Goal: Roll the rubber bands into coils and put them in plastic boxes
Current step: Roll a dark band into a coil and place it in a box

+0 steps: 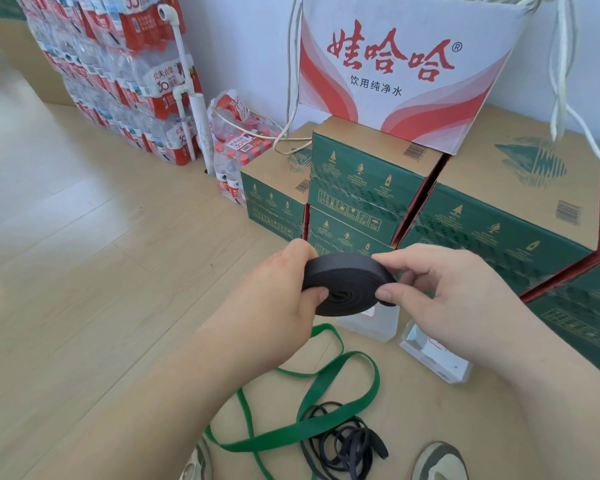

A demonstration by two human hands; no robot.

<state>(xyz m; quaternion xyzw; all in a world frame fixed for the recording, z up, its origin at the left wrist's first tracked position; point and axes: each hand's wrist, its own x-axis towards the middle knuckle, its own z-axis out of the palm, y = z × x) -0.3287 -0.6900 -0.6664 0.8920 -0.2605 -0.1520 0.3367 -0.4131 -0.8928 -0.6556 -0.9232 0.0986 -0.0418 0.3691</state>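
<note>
A wide black rubber band wound into a flat coil [347, 284] is held in the air between both hands. My left hand [278, 292] grips its left side, thumb on the coil's face. My right hand [430, 292] pinches its right edge between thumb and forefinger. Right below the coil stands a clear plastic box [371, 323] on the floor. A second clear plastic box [437, 358] lies to its right. On the floor lower down, a long green band [326, 386] lies loose and uncoiled, and a tangle of thin dark bands [343, 441] rests beside it.
Green cardboard cartons [357, 188] are stacked just behind the boxes, with a white and red carton [395, 64] on top. Shrink-wrapped water bottle packs [125, 74] stand at the back left. My two shoes [437, 462] show at the bottom edge. Wooden floor [66, 237] spreads to the left.
</note>
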